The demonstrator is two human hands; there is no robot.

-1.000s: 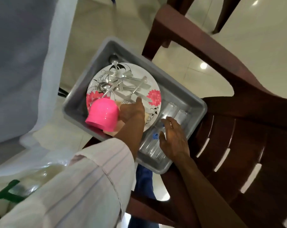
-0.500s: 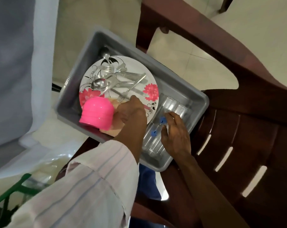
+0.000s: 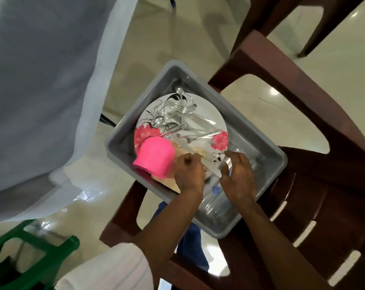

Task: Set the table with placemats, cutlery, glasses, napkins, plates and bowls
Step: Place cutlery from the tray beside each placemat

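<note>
Fingers (image 3: 233,159) of right hand (image 3: 238,178) were curled, a silver cutlery piece (image 3: 228,164) pinched against the thumb. Left hand (image 3: 189,174) was clenched beside a knife (image 3: 211,168); any grip could not be told. Remaining cutlery (image 3: 183,122) was heaped on flowered plate (image 3: 211,109) inside grey tub (image 3: 236,122).

Left grip (image 3: 189,172) and right grip (image 3: 238,176) pinch a knife (image 3: 208,165) over tub (image 3: 240,120).

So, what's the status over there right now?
Over grey tray: right hand pinches a silver cutlery piece. The left hand curled at a knife, grip unclear. A pink cup beside it, crowding the plate.
</note>
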